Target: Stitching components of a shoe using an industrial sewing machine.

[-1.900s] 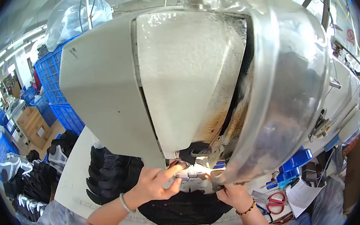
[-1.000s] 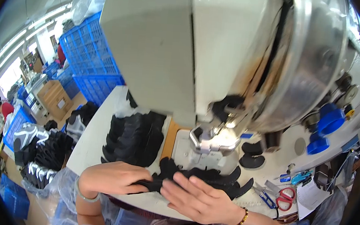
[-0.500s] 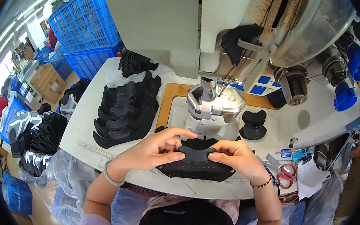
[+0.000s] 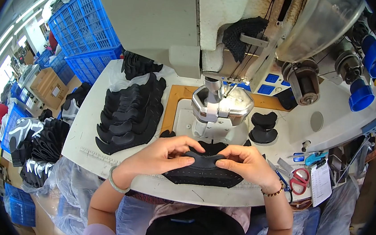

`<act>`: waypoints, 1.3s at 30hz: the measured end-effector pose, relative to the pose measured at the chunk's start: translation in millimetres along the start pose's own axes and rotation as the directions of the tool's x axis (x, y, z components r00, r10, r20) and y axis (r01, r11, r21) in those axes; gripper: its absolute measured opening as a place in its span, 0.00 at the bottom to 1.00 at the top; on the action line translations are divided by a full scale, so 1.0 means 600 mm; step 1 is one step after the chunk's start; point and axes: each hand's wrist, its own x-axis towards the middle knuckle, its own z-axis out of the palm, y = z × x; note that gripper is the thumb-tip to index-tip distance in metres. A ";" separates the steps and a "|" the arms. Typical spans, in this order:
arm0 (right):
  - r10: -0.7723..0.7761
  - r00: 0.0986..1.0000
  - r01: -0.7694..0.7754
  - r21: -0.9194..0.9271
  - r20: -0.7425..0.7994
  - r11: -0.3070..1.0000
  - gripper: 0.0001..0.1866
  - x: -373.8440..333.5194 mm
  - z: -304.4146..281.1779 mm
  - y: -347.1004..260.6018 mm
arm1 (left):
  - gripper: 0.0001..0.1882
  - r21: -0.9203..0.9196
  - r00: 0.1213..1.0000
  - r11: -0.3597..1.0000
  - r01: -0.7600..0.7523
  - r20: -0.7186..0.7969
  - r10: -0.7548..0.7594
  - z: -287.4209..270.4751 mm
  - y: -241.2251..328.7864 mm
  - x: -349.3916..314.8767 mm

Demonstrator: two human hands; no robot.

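Note:
Both my hands pinch one small curved black pad at the front of the sewing table. My left hand grips its left end between thumb and fingers, with the index finger stretched along the top. At the right end, my right hand pinches it between thumb and bent fingers. A larger black shoe-upper piece with a dotted line lies against the pad, beneath my hands. Just beyond them stands the metal post and needle area of a sewing machine. How the pad joins the larger piece is hidden.
Overlapping black cut pieces lie left on the white table. Right of the machine sit small black pads. Red-handled scissors and a white paper are at the right edge. Blue crates stand far left.
The view has shifted slightly, and the machine appears a little further left. My grip stays nearly the same. The white paper at the right now shows flatter.

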 end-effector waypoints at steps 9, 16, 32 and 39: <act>-0.196 0.976 0.166 -0.253 -0.099 0.953 0.09 -0.010 0.021 -0.023 | 0.12 0.354 0.995 0.935 0.008 -0.095 0.027 0.021 0.020 -0.006; -0.686 0.632 0.263 -0.734 -0.360 0.627 0.04 -0.036 -0.011 -0.044 | 0.07 0.375 0.925 0.926 -0.054 -0.330 0.187 -0.012 0.023 -0.066; -0.483 0.813 -0.080 -0.883 -0.327 0.463 0.10 -0.051 -0.117 0.024 | 0.29 0.611 0.616 0.566 0.553 -0.758 0.215 -0.091 -0.132 -0.179; -0.419 0.841 -0.126 -0.877 -0.342 0.463 0.05 -0.048 -0.133 0.009 | 0.15 0.740 0.762 0.655 0.155 -0.511 0.397 -0.025 -0.057 -0.105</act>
